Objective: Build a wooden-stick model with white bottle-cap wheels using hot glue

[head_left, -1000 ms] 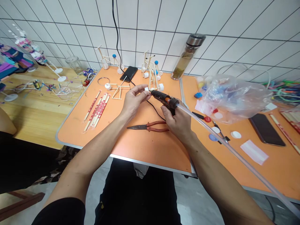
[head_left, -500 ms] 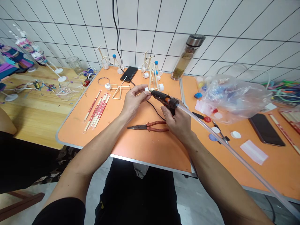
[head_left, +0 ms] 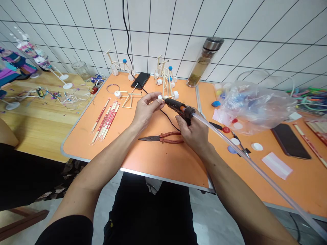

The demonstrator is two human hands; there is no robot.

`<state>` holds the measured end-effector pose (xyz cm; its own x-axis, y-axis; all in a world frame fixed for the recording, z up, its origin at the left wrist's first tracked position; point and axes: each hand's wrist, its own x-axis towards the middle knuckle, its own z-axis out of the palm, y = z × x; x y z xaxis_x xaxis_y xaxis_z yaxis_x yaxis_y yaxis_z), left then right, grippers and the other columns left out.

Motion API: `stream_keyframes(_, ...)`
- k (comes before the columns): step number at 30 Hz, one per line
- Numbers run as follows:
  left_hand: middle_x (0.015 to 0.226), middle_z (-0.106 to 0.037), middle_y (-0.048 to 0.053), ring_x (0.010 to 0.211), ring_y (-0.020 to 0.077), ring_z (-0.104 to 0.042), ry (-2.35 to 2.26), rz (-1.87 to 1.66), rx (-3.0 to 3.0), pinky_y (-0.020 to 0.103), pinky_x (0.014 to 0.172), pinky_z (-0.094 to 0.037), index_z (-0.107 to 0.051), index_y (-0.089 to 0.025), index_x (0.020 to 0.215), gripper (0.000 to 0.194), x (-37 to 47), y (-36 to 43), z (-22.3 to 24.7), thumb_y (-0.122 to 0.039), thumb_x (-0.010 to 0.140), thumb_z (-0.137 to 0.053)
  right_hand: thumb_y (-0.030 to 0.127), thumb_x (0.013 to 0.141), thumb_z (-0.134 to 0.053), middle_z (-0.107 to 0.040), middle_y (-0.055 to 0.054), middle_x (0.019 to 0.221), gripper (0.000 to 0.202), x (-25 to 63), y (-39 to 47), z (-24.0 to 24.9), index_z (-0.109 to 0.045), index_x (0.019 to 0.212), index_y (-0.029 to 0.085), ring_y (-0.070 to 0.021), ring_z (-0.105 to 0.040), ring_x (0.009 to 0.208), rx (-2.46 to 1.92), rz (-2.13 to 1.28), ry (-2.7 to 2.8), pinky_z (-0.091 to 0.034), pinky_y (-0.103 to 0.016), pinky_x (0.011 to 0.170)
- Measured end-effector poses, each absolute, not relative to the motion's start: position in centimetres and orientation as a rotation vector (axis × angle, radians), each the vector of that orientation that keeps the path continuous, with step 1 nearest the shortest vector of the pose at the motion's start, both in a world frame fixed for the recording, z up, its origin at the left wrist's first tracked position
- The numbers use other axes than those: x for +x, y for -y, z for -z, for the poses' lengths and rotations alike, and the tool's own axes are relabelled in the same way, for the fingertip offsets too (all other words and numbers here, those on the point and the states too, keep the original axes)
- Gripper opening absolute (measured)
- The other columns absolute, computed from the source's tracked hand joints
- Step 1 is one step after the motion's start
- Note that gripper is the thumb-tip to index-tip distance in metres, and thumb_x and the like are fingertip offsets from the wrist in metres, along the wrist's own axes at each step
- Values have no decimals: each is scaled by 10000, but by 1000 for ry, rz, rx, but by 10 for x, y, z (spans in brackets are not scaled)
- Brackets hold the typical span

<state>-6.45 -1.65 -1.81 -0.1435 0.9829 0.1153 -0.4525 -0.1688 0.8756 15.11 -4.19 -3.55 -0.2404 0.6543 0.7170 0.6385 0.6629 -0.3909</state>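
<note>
My left hand point(head_left: 146, 108) pinches a small white piece point(head_left: 160, 97) that seems joined to a stick frame point(head_left: 167, 85). My right hand point(head_left: 195, 131) is wrapped round a black glue gun point(head_left: 176, 104), whose nozzle points left and touches or nearly touches the frame beside my left fingertips. A long clear glue stick point(head_left: 224, 139) runs out of the gun's back to the lower right. Red-handled pliers point(head_left: 160, 137) lie below my hands. Left of my left hand lies another stick frame point(head_left: 127, 99) with a white round end.
Wrapped chopsticks point(head_left: 106, 122) lie at the left of the orange table point(head_left: 153, 160). Stick models point(head_left: 119, 64), a phone point(head_left: 140, 81) and a glass bottle point(head_left: 204, 63) line the wall side. At right are a plastic bag point(head_left: 255, 102), caps and another phone point(head_left: 290, 141). A person's arm shows at far left.
</note>
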Motion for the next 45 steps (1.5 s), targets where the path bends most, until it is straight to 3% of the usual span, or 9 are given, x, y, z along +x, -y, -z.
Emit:
stream_keyframes(29, 1029, -813, 8, 972, 153, -830, -911, -1559, 870, 389, 1097, -680, -820, -220, 1079, 226, -64, 16, 17, -191, 874, -911, 631, 1134, -551, -839, -132, 1223, 494, 152, 42, 35, -737, 1374, 241, -368, -813, 1097, -1038, -35, 1926, -649, -517, 881)
stream_keyframes(37, 1008, -807, 8, 941, 152, -831, -833, -1577, 889, 372, 1052, -700, -821, -214, 1057, 224, -65, 16, 19, -184, 856, -915, 633, 1138, -547, -841, -138, 1191, 495, 151, 43, 34, -744, 1332, 222, -364, -819, 1058, -1035, -33, 1913, -634, -503, 842)
stream_keyframes(45, 1055, -811, 19, 1005, 169, -836, -910, -1565, 881, 400, 1105, -682, -821, -219, 1079, 239, -64, 15, 18, -211, 868, -931, 625, 1139, -543, -840, -129, 1204, 488, 152, 44, 34, -739, 1367, 240, -359, -812, 1071, -1048, -35, 1925, -640, -501, 844)
